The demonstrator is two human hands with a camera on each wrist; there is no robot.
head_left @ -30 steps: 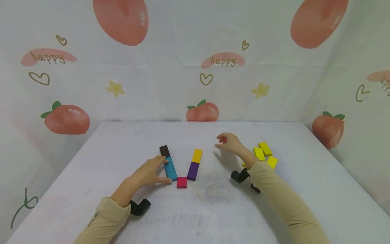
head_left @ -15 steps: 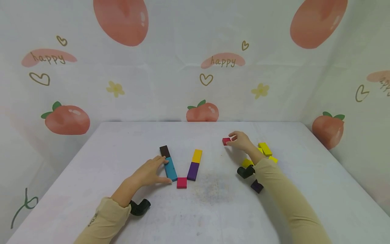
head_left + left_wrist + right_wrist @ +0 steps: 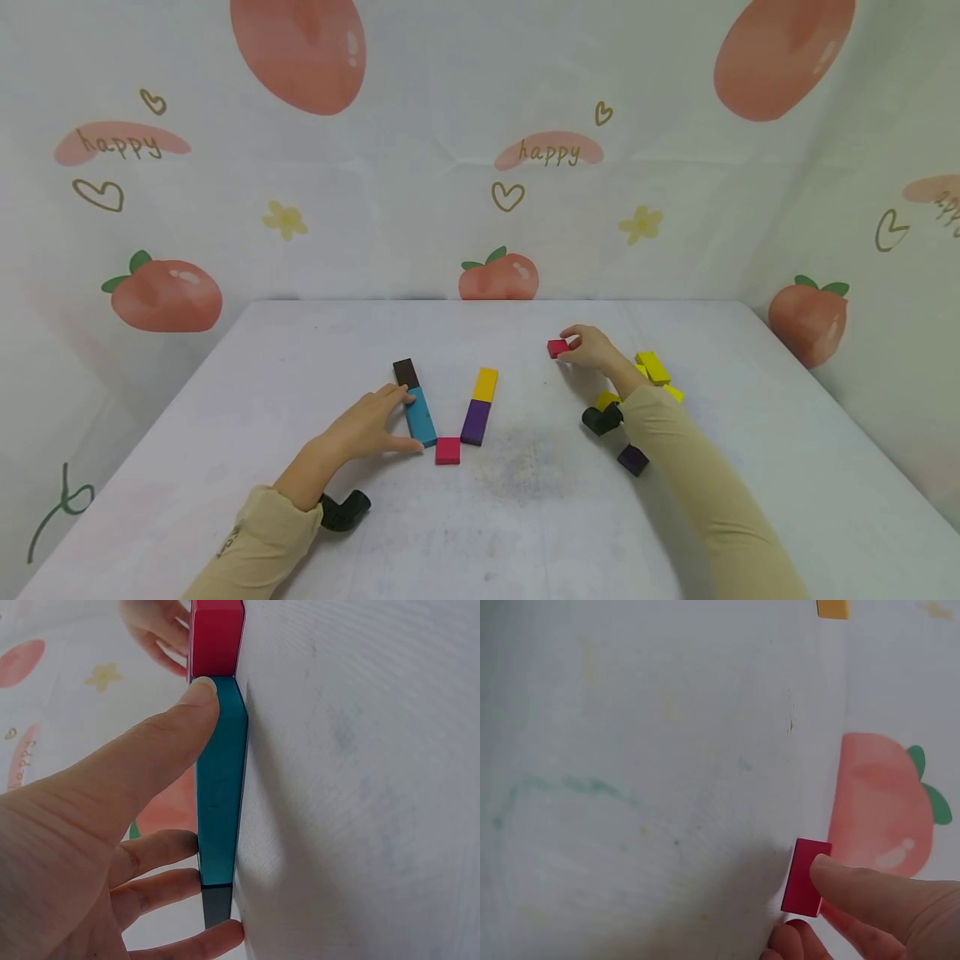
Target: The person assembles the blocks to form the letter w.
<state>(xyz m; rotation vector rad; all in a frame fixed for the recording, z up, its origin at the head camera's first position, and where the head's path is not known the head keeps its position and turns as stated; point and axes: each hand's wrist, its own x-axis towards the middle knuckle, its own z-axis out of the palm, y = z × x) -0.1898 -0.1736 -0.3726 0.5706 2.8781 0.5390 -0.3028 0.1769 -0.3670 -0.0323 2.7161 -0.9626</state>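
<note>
The backdrop (image 3: 420,92) bears "happy" on the left pink patch (image 3: 122,143) and central pink patch (image 3: 549,151); on the right pink patch (image 3: 937,192) lettering is cut off. Left sleeve (image 3: 262,533) marking: illegible.

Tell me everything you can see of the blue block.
The blue block is a long bar with straight edges and a smooth, solid-looking surface; whether wood or plastic I cannot tell. It lies flat on the table, slanted, its far end angled left. That end butts against a dark block; its near end meets or nearly meets a red block. The left hand touches it with thumb and fingers.
</note>
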